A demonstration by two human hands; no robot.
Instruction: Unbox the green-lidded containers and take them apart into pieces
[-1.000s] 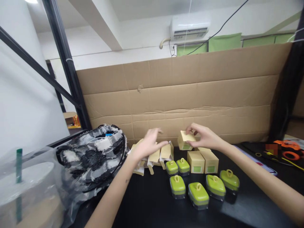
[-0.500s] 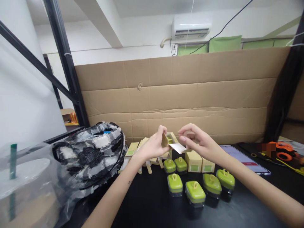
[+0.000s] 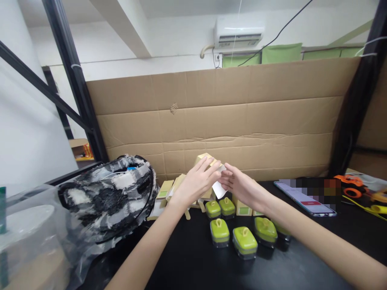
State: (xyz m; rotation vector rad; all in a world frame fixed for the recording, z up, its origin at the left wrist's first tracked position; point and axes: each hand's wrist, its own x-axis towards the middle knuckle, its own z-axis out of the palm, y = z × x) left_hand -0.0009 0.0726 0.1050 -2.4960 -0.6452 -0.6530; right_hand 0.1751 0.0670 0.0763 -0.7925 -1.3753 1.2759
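Note:
A small pale-yellow cardboard box is held up between my two hands, its white inner flap hanging toward me. My left hand is closed over the near side of the box and covers most of it. From the other side, my right hand has its fingers against the box by the flap; its grip is partly hidden. Below them on the black table stand several green-lidded clear containers with small loop handles, among them a front one and one to its left.
Closed yellow boxes stand behind the containers, partly under my right hand. Flattened boxes lie left, beside a black-and-white bag. A phone and an orange toy vehicle are on the right. A cardboard panel rises behind.
The box has been tipped and turned, so its open inside no longer shows. My left hand has rolled over it, and my right hand has closed in on the flap side.

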